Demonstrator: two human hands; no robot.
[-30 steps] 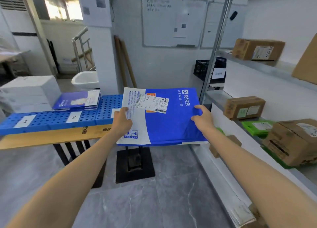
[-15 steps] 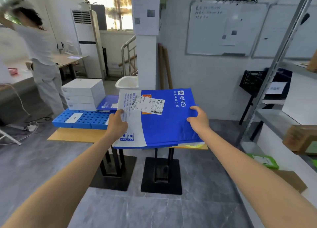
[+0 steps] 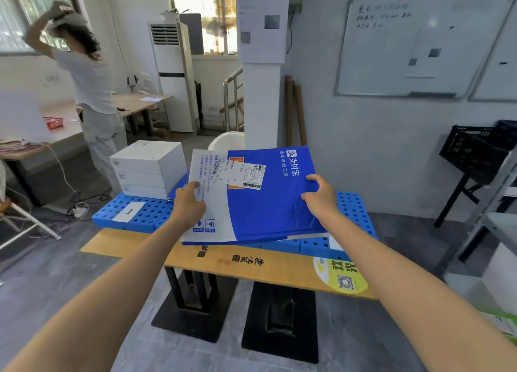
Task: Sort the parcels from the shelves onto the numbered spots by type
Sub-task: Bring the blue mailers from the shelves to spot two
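Both the left hand [image 3: 188, 204] and right hand [image 3: 321, 197] pinch opposite edges of a blue mailer [image 3: 274, 204], level over the tabletop [image 3: 279, 273] beneath them, likely to lay it flat.

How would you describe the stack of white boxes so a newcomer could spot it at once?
Start at the wooden table in mid-room, topped with blue perforated panels. At the panels' left end, behind the paper label marked 1, sits the stack of white boxes. It is the only white, blocky pile, three boxes high; the blue mailer beside it is flat.
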